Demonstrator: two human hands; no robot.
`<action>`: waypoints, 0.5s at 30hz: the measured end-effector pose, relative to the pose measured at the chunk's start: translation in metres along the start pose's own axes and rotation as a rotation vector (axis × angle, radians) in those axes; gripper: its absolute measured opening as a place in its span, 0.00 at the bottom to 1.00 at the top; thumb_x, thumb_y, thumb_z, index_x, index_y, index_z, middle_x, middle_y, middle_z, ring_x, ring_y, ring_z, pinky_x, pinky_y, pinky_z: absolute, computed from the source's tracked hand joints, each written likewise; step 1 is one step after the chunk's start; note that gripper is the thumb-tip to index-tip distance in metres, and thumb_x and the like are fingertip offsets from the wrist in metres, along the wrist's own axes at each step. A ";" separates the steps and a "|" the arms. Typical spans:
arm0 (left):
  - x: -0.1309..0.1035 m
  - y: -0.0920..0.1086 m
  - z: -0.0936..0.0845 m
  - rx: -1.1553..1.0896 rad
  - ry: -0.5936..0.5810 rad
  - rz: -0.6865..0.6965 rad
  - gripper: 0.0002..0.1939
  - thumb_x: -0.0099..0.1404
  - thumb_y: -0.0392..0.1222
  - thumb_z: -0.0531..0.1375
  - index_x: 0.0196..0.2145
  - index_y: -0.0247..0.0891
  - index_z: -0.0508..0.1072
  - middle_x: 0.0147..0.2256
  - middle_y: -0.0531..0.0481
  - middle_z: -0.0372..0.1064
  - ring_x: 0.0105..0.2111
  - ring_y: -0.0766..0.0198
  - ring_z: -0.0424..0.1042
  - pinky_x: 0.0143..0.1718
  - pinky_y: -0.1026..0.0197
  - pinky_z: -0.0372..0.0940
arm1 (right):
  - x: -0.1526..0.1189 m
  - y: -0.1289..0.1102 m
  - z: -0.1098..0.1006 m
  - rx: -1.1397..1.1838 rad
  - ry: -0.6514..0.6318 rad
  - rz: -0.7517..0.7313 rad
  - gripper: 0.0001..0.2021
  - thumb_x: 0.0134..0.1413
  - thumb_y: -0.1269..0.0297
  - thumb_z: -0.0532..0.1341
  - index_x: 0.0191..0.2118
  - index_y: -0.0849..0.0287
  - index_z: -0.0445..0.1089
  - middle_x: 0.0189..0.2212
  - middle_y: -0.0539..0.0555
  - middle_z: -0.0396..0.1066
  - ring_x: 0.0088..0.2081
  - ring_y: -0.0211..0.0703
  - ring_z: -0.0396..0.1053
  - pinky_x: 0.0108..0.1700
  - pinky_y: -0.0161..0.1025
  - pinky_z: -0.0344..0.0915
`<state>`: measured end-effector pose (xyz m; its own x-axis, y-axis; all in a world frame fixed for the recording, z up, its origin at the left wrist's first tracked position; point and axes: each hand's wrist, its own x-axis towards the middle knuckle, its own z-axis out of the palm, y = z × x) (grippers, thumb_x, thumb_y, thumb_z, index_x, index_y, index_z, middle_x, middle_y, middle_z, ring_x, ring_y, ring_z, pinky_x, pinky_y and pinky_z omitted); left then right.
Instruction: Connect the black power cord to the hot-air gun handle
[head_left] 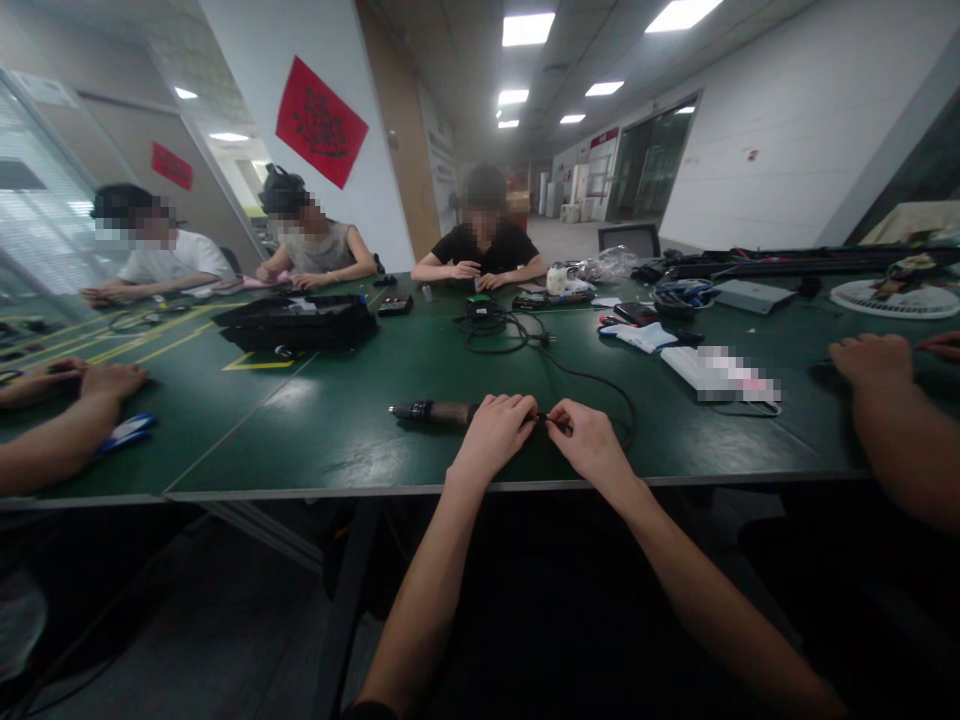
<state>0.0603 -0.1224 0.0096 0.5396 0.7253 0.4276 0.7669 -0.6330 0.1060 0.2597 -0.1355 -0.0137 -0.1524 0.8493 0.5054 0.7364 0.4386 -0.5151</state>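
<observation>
An electric screwdriver (444, 412) lies along the table near its front edge, its bit pointing left. My left hand (496, 432) is closed around the rear part of its dark brown body. Just to the right, the fingers of my right hand (589, 438) pinch the black cable (609, 380) at the tool's tail end. The cable loops up from there to a black adapter (481, 311) with coiled wire farther back. Whether the connector is seated in the tool is hidden by my fingers.
On the green table (315, 440) stand a black open case (296, 322) at left and a white packet (701, 370) at right. Behind are bundled wires (681, 296) and a grey box (754, 296). Co-workers' arms rest at both sides; other people sit opposite.
</observation>
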 end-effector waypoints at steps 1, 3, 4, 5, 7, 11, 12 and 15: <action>0.000 0.000 0.000 0.000 0.003 -0.010 0.05 0.73 0.42 0.61 0.46 0.44 0.69 0.44 0.51 0.75 0.47 0.55 0.73 0.50 0.51 0.60 | 0.000 0.001 0.000 0.000 0.001 -0.001 0.02 0.62 0.67 0.62 0.38 0.54 0.73 0.35 0.53 0.78 0.36 0.44 0.75 0.39 0.38 0.66; 0.000 0.000 -0.001 -0.017 0.006 -0.005 0.06 0.73 0.42 0.61 0.47 0.44 0.69 0.44 0.51 0.75 0.48 0.55 0.72 0.51 0.51 0.60 | 0.000 0.002 0.001 -0.001 0.003 -0.003 0.02 0.62 0.67 0.62 0.38 0.55 0.73 0.35 0.53 0.78 0.36 0.44 0.75 0.39 0.38 0.66; 0.000 0.000 -0.001 -0.029 0.004 0.008 0.07 0.73 0.41 0.61 0.47 0.45 0.69 0.45 0.52 0.75 0.49 0.56 0.72 0.51 0.51 0.60 | 0.000 0.002 0.002 -0.002 0.003 -0.004 0.02 0.62 0.67 0.62 0.38 0.55 0.73 0.35 0.53 0.78 0.36 0.44 0.75 0.39 0.38 0.66; 0.000 0.000 -0.001 -0.037 0.000 0.020 0.07 0.73 0.41 0.61 0.47 0.45 0.69 0.45 0.52 0.75 0.49 0.56 0.72 0.51 0.52 0.60 | 0.000 0.002 0.002 -0.002 0.006 -0.005 0.02 0.62 0.67 0.62 0.38 0.55 0.73 0.35 0.53 0.78 0.36 0.44 0.75 0.39 0.38 0.66; 0.000 0.000 0.000 -0.034 -0.009 0.019 0.05 0.73 0.40 0.61 0.46 0.45 0.70 0.45 0.52 0.75 0.49 0.57 0.72 0.51 0.52 0.60 | 0.001 0.002 0.002 -0.004 0.009 -0.007 0.02 0.62 0.67 0.62 0.38 0.55 0.73 0.35 0.53 0.78 0.36 0.44 0.75 0.39 0.38 0.66; 0.000 0.000 0.000 -0.009 0.003 -0.018 0.06 0.73 0.43 0.62 0.46 0.44 0.69 0.43 0.52 0.75 0.47 0.55 0.73 0.50 0.51 0.60 | 0.001 0.001 0.002 -0.013 0.006 -0.006 0.02 0.61 0.68 0.62 0.37 0.55 0.72 0.34 0.53 0.78 0.36 0.44 0.75 0.39 0.38 0.66; 0.000 0.000 0.000 -0.013 0.005 -0.005 0.06 0.73 0.42 0.62 0.46 0.44 0.69 0.44 0.52 0.75 0.47 0.55 0.73 0.50 0.51 0.60 | 0.001 0.001 0.001 -0.014 0.005 -0.003 0.02 0.61 0.68 0.62 0.37 0.55 0.72 0.34 0.53 0.78 0.36 0.44 0.75 0.39 0.38 0.66; 0.000 0.000 -0.001 -0.022 -0.009 0.036 0.06 0.73 0.38 0.61 0.47 0.45 0.70 0.45 0.52 0.75 0.49 0.57 0.72 0.51 0.52 0.60 | 0.001 -0.001 0.000 -0.010 0.002 0.001 0.02 0.61 0.67 0.62 0.37 0.55 0.73 0.35 0.53 0.78 0.35 0.44 0.75 0.38 0.38 0.66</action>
<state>0.0597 -0.1227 0.0107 0.5700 0.7039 0.4237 0.7390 -0.6647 0.1100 0.2591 -0.1352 -0.0132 -0.1502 0.8493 0.5061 0.7430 0.4347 -0.5089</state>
